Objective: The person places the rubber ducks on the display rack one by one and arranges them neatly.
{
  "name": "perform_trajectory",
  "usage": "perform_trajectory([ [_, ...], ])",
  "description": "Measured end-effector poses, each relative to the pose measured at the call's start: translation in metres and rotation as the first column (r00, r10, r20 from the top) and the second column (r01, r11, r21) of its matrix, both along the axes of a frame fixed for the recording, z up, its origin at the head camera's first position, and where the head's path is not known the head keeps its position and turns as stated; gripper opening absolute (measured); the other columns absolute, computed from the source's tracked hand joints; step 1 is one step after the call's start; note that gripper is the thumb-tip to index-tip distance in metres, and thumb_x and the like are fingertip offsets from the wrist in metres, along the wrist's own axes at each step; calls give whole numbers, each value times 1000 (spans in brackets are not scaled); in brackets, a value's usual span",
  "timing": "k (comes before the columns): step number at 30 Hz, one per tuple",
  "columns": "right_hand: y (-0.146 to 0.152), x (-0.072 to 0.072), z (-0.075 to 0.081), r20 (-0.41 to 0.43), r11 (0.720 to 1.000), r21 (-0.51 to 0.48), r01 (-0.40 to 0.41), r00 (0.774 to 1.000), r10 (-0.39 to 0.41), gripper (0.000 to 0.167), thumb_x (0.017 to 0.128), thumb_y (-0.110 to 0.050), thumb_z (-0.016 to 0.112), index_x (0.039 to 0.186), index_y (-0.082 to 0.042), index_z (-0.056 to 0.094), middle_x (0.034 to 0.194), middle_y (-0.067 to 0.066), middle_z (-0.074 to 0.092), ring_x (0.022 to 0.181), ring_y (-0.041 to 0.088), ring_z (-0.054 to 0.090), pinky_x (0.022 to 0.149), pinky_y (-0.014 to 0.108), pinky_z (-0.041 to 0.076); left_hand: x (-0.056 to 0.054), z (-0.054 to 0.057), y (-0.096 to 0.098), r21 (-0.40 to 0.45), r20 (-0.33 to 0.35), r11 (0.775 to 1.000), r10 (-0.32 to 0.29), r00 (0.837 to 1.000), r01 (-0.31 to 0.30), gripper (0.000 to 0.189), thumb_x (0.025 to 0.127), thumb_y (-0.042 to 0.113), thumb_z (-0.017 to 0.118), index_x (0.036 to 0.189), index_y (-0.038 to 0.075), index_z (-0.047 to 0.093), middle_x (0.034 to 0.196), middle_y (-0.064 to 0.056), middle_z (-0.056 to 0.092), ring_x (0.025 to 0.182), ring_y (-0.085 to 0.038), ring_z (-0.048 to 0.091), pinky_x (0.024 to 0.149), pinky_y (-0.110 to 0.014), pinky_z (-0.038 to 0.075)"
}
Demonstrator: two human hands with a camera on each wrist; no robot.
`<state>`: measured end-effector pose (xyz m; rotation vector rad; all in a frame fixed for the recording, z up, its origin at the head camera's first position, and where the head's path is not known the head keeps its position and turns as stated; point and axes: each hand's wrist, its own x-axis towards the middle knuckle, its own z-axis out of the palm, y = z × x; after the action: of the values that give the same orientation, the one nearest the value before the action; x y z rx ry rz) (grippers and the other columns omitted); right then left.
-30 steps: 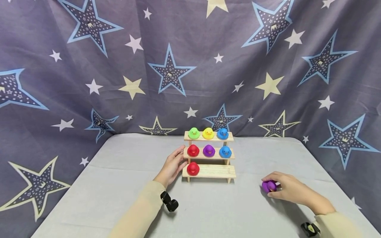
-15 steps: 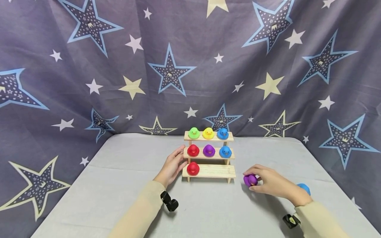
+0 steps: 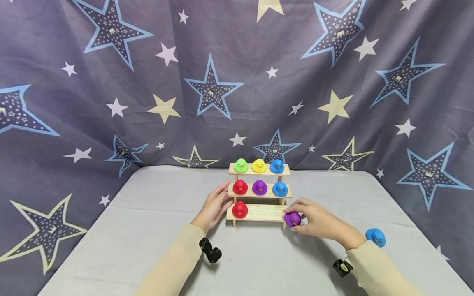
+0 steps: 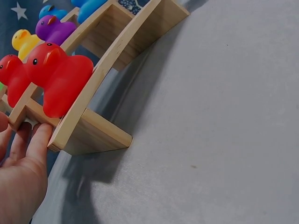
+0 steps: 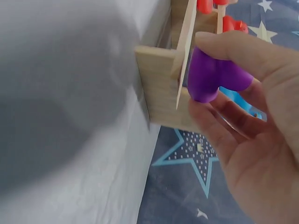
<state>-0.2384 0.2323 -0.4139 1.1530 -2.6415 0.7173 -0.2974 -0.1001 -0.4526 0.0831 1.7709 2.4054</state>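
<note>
A three-tier wooden display stand (image 3: 268, 212) holds rubber ducks. On top sit a green duck (image 3: 241, 165), a yellow duck (image 3: 259, 166) and a blue one (image 3: 277, 166). The middle tier bears a red duck (image 3: 240, 187), a purple duck (image 3: 259, 187) and a blue duck (image 3: 280, 189). Another red duck (image 4: 60, 79) occupies the left of the bottom tier. My left hand (image 3: 214, 205) holds the stand's left end, fingertips at the middle shelf. Thumb and fingers of my right hand (image 3: 322, 220) pinch a second purple rubber duck (image 5: 205, 77) right by the bottom shelf's right end.
A loose blue duck (image 3: 375, 237) lies on the grey-covered table (image 3: 259, 263), right of my right forearm. Behind the stand hangs a dark curtain (image 3: 229, 102) printed with stars.
My right hand has carried the purple duck leftward across the table to the stand's right end, uncovering the loose blue duck. The left hand and the stand stay in place.
</note>
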Motion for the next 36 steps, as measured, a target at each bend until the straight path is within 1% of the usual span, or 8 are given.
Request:
perform_trajectory([
  [6,-16,-4,-5,-26,1000,-10,1,1000,-1,45,76,-13,87,117,-6,71,114,3,65,103,20,64,90,39,60,0,0,-1,3,-5,1000,-5,1000,5,55,103,1,39,157,5,32,160,-20,26,141,-37,33,116,-41,39],
  [9,-25,-6,-7,-21,999,-32,6,1000,-6,45,76,-13,87,118,-6,70,116,4,65,106,22,64,93,41,58,0,0,-1,7,-5,1000,-3,1000,3,55,103,1,39,157,5,32,160,-20,26,141,-37,33,115,-41,40],
  [12,-34,-8,-9,-14,999,-51,20,1000,-20,46,77,-14,86,118,-6,69,119,6,65,106,23,64,93,40,58,0,-1,0,8,-8,1000,0,1000,0,54,103,1,39,156,5,32,159,-20,28,140,-36,34,115,-40,41],
  [17,-47,-12,-14,-13,996,-78,35,999,-37,46,76,-15,87,118,-6,69,118,7,65,100,19,65,86,33,61,0,0,0,10,-9,1000,2,1000,-1,55,102,0,40,156,6,33,159,-19,29,139,-36,35,114,-40,41],
  [21,-55,-15,-16,6,994,-109,23,1000,-23,46,76,-13,87,118,-4,69,115,8,65,89,13,63,76,30,62,1,0,0,4,-9,1000,1,1000,-1,54,103,1,39,156,5,32,160,-20,27,141,-37,33,115,-41,40],
  [24,-62,-16,-16,14,993,-119,15,1000,-14,45,78,-13,86,119,-3,69,114,8,63,84,10,61,72,27,61,0,0,0,4,-11,1000,-2,1000,2,55,103,1,38,157,4,31,160,-20,25,142,-37,32,116,-41,39],
  [27,-67,-18,-16,12,993,-116,17,1000,-16,45,79,-14,85,119,-4,69,115,8,62,83,10,60,71,26,59,0,0,-1,8,-10,1000,-1,1000,1,54,103,1,38,157,4,31,161,-20,24,142,-37,32,116,-41,39],
  [36,-78,-20,-18,63,990,-140,36,998,-27,46,81,-12,84,122,-1,68,121,12,60,83,13,59,70,27,59,1,0,0,17,-7,1000,1,1000,-1,54,103,1,39,157,5,32,160,-20,26,141,-38,33,115,-41,39],
])
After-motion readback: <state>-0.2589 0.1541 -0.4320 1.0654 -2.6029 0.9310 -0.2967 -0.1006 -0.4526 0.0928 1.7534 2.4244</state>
